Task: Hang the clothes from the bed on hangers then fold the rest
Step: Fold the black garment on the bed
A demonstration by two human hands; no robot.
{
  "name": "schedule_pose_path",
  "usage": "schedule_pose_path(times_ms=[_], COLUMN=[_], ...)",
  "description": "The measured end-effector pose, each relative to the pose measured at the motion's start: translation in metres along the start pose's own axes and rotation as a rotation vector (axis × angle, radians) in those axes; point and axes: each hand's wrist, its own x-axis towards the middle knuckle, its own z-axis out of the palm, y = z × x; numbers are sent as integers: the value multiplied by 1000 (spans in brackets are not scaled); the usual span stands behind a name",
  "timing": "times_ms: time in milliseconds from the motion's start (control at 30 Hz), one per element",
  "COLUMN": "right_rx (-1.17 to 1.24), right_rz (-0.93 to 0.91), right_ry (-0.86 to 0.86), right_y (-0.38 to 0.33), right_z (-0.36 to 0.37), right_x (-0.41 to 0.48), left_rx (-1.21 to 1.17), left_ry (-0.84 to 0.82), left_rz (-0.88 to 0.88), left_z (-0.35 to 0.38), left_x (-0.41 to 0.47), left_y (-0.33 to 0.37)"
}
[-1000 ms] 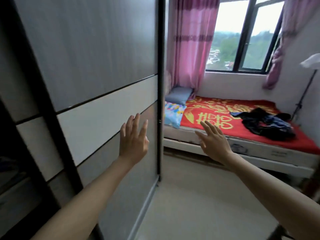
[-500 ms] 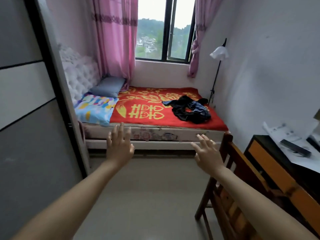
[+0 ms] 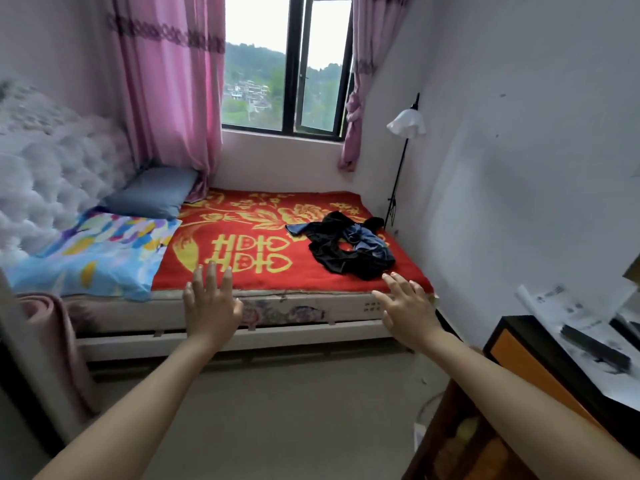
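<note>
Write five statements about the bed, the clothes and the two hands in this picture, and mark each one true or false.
1. A pile of dark clothes lies on the red blanket. True.
2. The left hand grips a hanger. False: its fingers are straight and spread, and it holds nothing.
3. The right hand is stretched out toward the bed with straight fingers and holds nothing. True.
4. The grey pillow lies on top of the clothes. False: it lies at the head end beside the pink curtain, well apart from the pile.
5. A floor lamp with a white shade stands by the wall next to the bed. True.
</note>
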Motion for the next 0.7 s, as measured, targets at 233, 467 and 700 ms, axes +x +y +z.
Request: schedule_pose_path(times_ms=[233,467,700], right_rx=[-14,-19,56], right_rz=[100,244,293], right_ry=[-154,-244,-297], right_y=[63,167,252], right_z=[52,129,205], right_x=[80,142,234], left_rx=[-56,-3,78], left_ry=[-98,-202,-240], left_rz=[72,208,245], left_z=[67,155,226], left_x=[104,200,294], left_y=[45,126,199])
